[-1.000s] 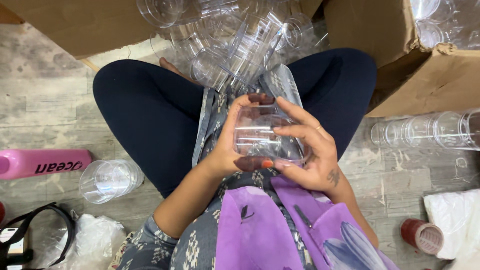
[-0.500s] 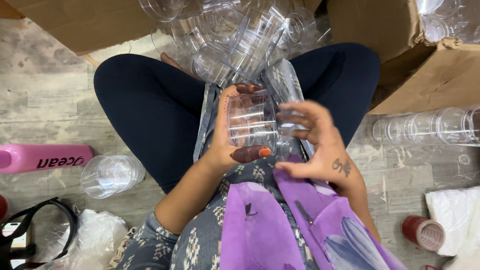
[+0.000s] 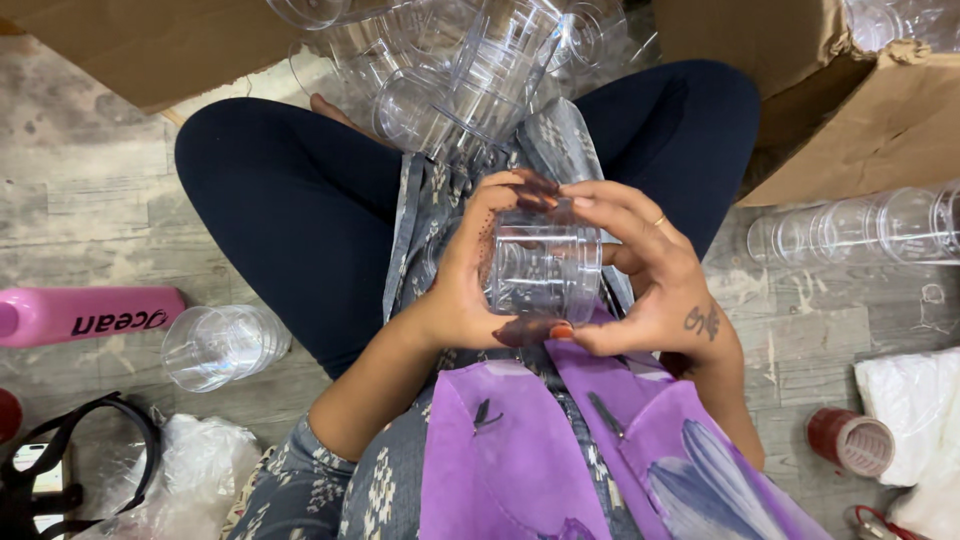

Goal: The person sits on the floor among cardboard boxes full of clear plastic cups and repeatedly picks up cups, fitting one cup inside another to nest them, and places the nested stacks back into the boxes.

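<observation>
I sit cross-legged on the floor and hold a clear plastic jar [image 3: 545, 270] over my lap with both hands. My left hand [image 3: 470, 275] wraps its left side, thumb under the base. My right hand [image 3: 650, 275] closes on its right side, fingers curled over the top edge. A heap of clear plastic jars [image 3: 460, 70] lies on the floor just beyond my knees.
A pink bottle [image 3: 85, 315] and a stack of clear cups [image 3: 220, 345] lie at the left. Cardboard boxes [image 3: 860, 120] stand at the back. A row of clear jars [image 3: 860, 225], a red tape roll [image 3: 850, 440] and white cloth [image 3: 915, 410] are at the right.
My right hand, which had come off the jar half a second ago, has closed on it again. The jar has turned in my hands.
</observation>
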Action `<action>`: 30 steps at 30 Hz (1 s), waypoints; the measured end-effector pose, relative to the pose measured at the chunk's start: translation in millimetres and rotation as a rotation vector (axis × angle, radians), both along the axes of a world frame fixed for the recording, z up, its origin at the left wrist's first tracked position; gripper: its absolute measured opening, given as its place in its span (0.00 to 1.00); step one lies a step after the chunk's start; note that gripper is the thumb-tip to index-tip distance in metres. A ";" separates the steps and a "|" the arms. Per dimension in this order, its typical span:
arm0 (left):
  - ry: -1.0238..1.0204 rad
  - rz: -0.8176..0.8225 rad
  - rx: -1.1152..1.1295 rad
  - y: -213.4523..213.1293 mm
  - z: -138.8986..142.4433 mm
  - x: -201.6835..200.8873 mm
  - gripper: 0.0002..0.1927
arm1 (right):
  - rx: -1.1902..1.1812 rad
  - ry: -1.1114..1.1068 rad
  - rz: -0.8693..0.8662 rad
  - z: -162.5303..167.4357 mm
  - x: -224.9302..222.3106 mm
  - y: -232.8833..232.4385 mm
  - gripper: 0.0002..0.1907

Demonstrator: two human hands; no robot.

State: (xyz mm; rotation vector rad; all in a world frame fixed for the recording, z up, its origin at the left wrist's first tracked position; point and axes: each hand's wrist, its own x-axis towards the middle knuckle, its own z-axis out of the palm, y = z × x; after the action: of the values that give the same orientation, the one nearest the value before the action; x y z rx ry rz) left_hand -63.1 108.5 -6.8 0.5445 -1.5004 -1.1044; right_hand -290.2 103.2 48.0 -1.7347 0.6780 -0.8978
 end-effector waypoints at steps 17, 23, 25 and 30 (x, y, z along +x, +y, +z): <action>-0.355 -0.071 -0.078 -5.1 22.8 13.4 0.54 | -0.059 0.133 -0.092 3.2 -5.3 0.2 0.48; -0.872 0.068 -0.172 -11.9 20.8 25.2 0.63 | -0.124 0.406 -0.242 17.1 -33.4 3.6 0.50; -1.056 0.174 -0.148 -23.4 7.6 38.6 0.63 | -0.120 0.648 -0.438 27.9 -69.8 11.8 0.51; -1.368 0.462 0.008 -75.0 -53.9 71.6 0.60 | 0.136 1.275 -0.807 -11.6 -171.4 44.4 0.56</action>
State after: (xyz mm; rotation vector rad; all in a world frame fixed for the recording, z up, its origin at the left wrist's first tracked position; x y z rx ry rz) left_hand 8.5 33.5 -60.8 1.7641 -2.2804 -0.2640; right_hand -461.6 147.5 36.4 -1.7703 2.3052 -0.0709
